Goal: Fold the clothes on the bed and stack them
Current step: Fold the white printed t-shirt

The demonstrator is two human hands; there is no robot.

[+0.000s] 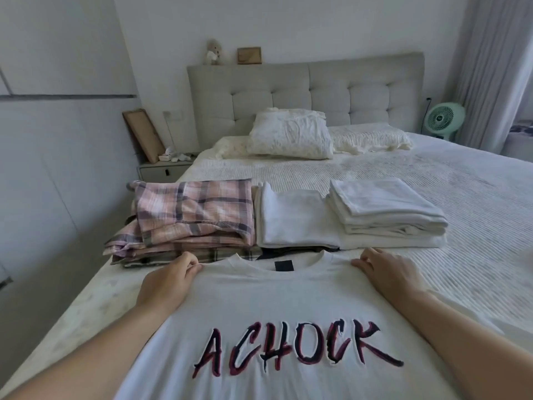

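So the white tee with "ACHOCK" on the chest (pixel 277 313) is laid face up along the near left edge of the bed (pixel 476 215), collar pointing toward the headboard. Left hand (pixel 167 281) has its fingers curled, pinching the fabric at the left shoulder. Right hand (pixel 386 272) sits on the right shoulder with fingers bent down onto the cloth; can't tell if it's actually gripping or just pressing.

Looks like the spreading step, before any fold. Just past the collar are the plaid pile (pixel 184 223), a folded white piece (pixel 291 220) and a white stack (pixel 383 209).

Next up, I'd guess: pull the shoulders flat, fold the sides in, then halve it and stack it.
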